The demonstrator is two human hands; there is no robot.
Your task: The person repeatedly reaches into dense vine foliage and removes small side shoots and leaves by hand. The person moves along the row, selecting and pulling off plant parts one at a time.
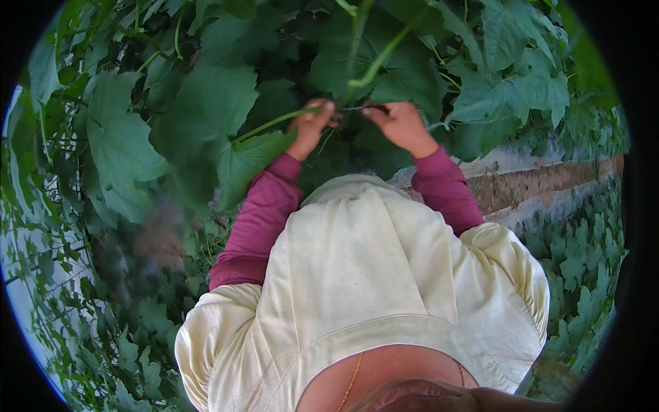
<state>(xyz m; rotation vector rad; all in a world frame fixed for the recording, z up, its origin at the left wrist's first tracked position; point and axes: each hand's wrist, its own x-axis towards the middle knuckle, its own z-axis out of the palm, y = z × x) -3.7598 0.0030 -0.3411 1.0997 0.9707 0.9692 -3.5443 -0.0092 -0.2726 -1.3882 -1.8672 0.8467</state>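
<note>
My left hand (309, 129) and my right hand (404, 126) are raised in front of my chest, a short gap apart. A thin dark string or tie (352, 108) spans the gap, pinched between thumb and fingers at each end. Just above it, a pale green vine stem (373, 72) comes down between the hands; whether the tie loops around it is hard to tell. A leaf stalk (275, 125) runs from beside my left thumb to a broad lobed leaf (257, 154). Something small and dark at my left fingertips is blurred.
Large lobed leaves (206, 103) crowd in at the left, and more leaves (515, 98) hang at the right. Behind my right arm runs a strip of bare soil (545, 185) beside pale sheeting (509, 159). Low foliage (582, 262) grows beyond it.
</note>
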